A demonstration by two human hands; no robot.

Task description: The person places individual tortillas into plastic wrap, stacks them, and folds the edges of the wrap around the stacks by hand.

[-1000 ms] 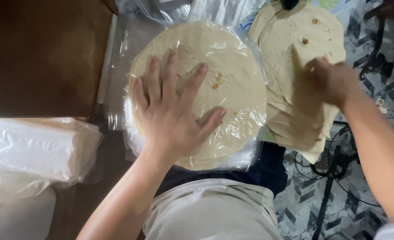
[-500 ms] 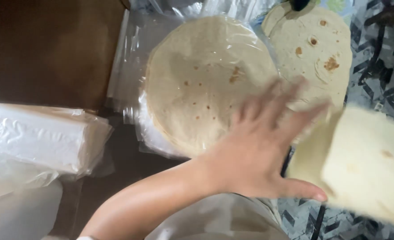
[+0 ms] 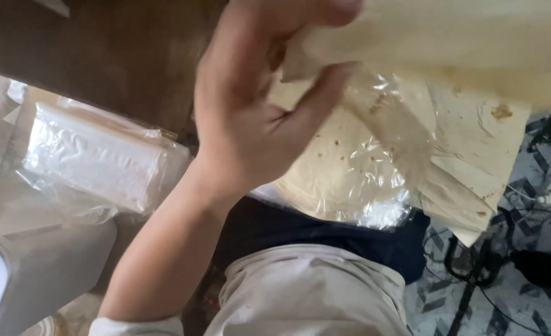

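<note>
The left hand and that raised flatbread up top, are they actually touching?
Touching. The head view shows the left hand pinching the edge of the raised flatbread between thumb and fingers, with no gap at the grip.

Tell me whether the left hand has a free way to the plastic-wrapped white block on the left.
Probably not yet: the left hand is pinching a flatbread. Nothing stands between it and the wrapped block.

Single head view, looking steeply down, very close over lap and table edge point(image 3: 132, 56).
</note>
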